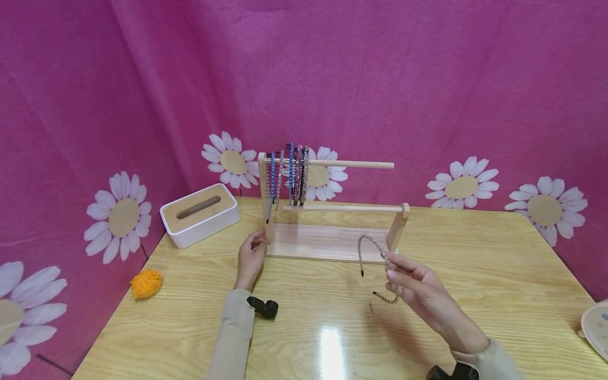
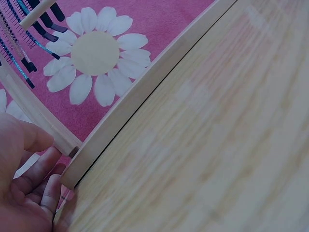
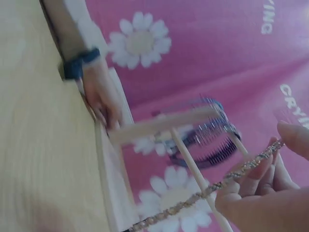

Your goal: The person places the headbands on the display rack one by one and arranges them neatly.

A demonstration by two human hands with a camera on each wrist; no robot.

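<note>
A wooden headband rack (image 1: pixel 328 237) stands on the table, with an upper and a lower rod. At its left end, my left hand (image 1: pixel 252 258) grips the corner of the base, fingers bent against the wood; the left wrist view shows the fingertips at the base edge (image 2: pixel 113 118). In front of the rack's right side, my right hand (image 1: pixel 427 293) pinches a beaded, gold-toned headband (image 3: pixel 195 198) between thumb and fingers. The headband is off the table, its dark tips hanging free. Several headbands (image 1: pixel 298 177), blue, pink and silvery, hang at the left of the upper rod (image 1: pixel 361 165).
A white tissue box with a wooden lid (image 1: pixel 201 216) sits left of the rack. Nearer the left edge lies an orange fluffy ball (image 1: pixel 146 284). A pale round object (image 1: pixel 596 330) is cut off at the right. Behind hangs a pink flowered cloth (image 1: pixel 380 79).
</note>
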